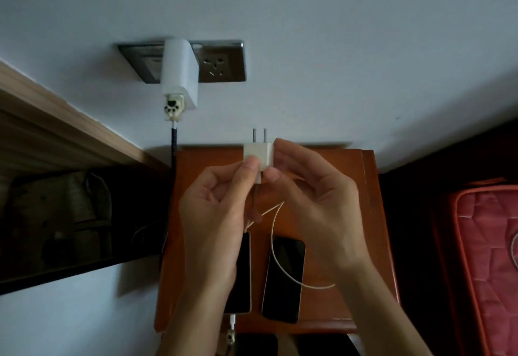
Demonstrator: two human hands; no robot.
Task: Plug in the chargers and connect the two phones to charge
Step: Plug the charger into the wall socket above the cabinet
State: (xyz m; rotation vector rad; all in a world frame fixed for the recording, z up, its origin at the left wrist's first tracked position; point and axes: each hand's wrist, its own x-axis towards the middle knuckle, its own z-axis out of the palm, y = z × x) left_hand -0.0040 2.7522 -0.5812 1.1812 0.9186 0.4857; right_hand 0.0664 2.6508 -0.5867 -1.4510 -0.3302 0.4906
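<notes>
White plug adapter [258, 156] held between both hands above the orange-brown nightstand [350, 215]. Left hand [215, 215] pinches its lower front face with thumb and forefinger; right hand [314, 201] pinches its right side, fingertips closed on the body. Two flat prongs point up and away from the hands, toward the wall.

Key relation: free socket [214, 67] on the metal wall plate [224, 61] lies above the hands and slightly left, well apart. Adapter's long axis runs prongs-to-cable, already roughly in line with that socket. Left hand is the nearer, judging by position.

Edges: large white charger [179, 72] occupies the plate's left side, just beside the free socket, so room is open only on the right. Its dark braided cable [173, 145] hangs down left of the hands.

Cream cable [276, 243] trails from the adapter below the hands, looping over the right phone [284, 280]. Left phone [241, 271], partly hidden under the left hand, has a connector at its near end.

Judgement: second charger not yet plugged; cable slack looks adequate.
</notes>
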